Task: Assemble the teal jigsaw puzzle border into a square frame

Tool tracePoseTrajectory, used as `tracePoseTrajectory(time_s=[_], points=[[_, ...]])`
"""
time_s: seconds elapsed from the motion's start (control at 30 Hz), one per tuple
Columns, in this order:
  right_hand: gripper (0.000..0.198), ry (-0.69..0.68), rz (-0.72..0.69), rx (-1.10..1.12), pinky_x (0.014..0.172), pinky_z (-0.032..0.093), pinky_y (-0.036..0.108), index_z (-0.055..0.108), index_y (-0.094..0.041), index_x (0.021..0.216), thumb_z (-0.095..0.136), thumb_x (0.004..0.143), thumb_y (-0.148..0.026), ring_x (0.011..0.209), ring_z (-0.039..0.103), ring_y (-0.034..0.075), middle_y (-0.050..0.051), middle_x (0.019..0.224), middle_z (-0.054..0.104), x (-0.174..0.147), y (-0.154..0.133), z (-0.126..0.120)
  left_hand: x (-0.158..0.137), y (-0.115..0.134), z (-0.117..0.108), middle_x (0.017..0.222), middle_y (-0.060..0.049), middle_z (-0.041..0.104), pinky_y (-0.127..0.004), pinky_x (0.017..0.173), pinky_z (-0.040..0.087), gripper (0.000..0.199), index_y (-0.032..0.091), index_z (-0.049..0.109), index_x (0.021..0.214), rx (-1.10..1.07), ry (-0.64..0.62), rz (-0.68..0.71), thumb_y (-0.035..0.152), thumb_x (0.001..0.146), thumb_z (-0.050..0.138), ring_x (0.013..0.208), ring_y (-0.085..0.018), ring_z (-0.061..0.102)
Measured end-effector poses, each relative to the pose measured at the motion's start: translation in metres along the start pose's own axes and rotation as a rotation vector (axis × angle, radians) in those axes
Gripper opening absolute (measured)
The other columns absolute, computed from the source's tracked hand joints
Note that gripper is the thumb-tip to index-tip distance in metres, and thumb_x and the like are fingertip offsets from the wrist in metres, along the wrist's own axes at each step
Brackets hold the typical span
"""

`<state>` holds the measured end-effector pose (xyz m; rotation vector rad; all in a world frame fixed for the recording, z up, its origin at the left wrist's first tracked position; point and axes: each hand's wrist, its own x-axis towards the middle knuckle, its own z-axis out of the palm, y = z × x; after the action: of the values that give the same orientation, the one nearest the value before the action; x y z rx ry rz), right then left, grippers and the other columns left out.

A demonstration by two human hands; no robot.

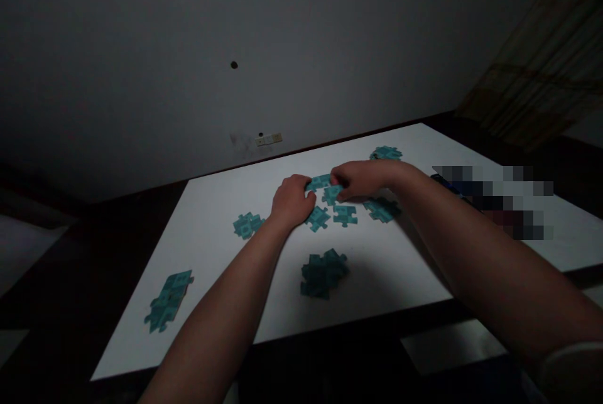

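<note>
In the middle of the white table, both hands work on teal jigsaw puzzle pieces. My left hand (293,200) has curled fingers at the left end of a puzzle strip (319,182), its thumb just below. Bent fingers of my right hand (360,179) grip at the strip's right end and at a puzzle piece (331,195) just under it; the exact contact is partly hidden. Two loose puzzle pieces lie nearer me: one tilted puzzle piece (317,218) below my left thumb, and another puzzle piece (345,215) to its right.
Piles of teal pieces lie around the white table (226,291): a front pile (324,273), a left pile (248,225), a far pile (387,152) and a right pile (382,209). A joined section (169,300) lies front left. A blurred-out object (494,200) is at right.
</note>
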<state>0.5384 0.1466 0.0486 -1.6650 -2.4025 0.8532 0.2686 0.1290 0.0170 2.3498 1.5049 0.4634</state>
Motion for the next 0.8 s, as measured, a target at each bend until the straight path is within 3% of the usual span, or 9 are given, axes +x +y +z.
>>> tracePoseTrajectory(time_s=[0.17,0.3,0.4,0.53,0.63,0.8], points=[[0.011,0.218,-0.084,0.277,0.087,0.064,0.038,0.084,-0.025,0.117,0.09,0.107,-0.027,0.095,0.083,0.028,0.009,0.107,0.093,0.015,-0.006,0.013,0.009,-0.012,0.01,0.189,-0.017,0.076,-0.055,0.152,0.055,0.08,0.023,0.069,0.184,-0.21,0.105,-0.033,0.009,0.106,0.077,0.176,-0.037,0.071],[0.016,0.381,-0.097,0.35,0.1,0.069,0.041,0.088,-0.025,0.127,0.088,0.11,-0.024,0.108,0.086,0.031,0.01,0.115,0.095,0.03,-0.017,0.032,0.015,-0.016,0.013,0.184,-0.015,0.079,-0.05,0.15,0.057,0.078,0.022,0.075,0.175,-0.373,0.189,0.061,0.007,0.099,0.079,0.172,-0.035,0.074],[0.032,0.389,-0.082,0.259,0.115,0.07,0.049,0.092,-0.031,0.145,0.088,0.114,-0.034,0.125,0.086,0.037,0.009,0.126,0.097,0.031,-0.022,0.036,0.014,-0.015,0.009,0.171,-0.012,0.085,-0.047,0.142,0.064,0.063,0.025,0.083,0.162,-0.323,0.16,0.062,0.009,0.101,0.078,0.159,-0.033,0.08],[0.048,0.343,-0.084,0.011,0.14,0.056,0.059,0.092,-0.029,0.16,0.087,0.113,-0.039,0.156,0.076,0.049,0.017,0.153,0.093,0.023,-0.021,0.032,0.012,-0.013,0.001,0.161,-0.009,0.09,-0.044,0.143,0.063,0.044,0.027,0.09,0.147,-0.187,0.116,-0.021,0.01,0.111,0.071,0.155,-0.029,0.082],[0.051,0.27,-0.113,-0.082,0.147,0.047,0.061,0.093,-0.032,0.158,0.093,0.109,-0.044,0.165,0.068,0.052,0.016,0.166,0.088,0.021,-0.018,0.032,0.012,-0.012,-0.002,0.162,-0.011,0.09,-0.043,0.146,0.06,0.044,0.025,0.091,0.149,-0.112,0.097,-0.066,0.009,0.114,0.069,0.157,-0.029,0.081],[0.051,0.244,-0.091,-0.084,0.148,0.046,0.06,0.093,-0.032,0.158,0.091,0.11,-0.048,0.165,0.068,0.05,0.015,0.168,0.087,0.025,-0.013,0.034,0.012,-0.009,-0.005,0.166,-0.014,0.089,-0.044,0.15,0.056,0.056,0.02,0.092,0.157,-0.01,0.082,-0.09,0.003,0.113,0.062,0.16,-0.029,0.08]])
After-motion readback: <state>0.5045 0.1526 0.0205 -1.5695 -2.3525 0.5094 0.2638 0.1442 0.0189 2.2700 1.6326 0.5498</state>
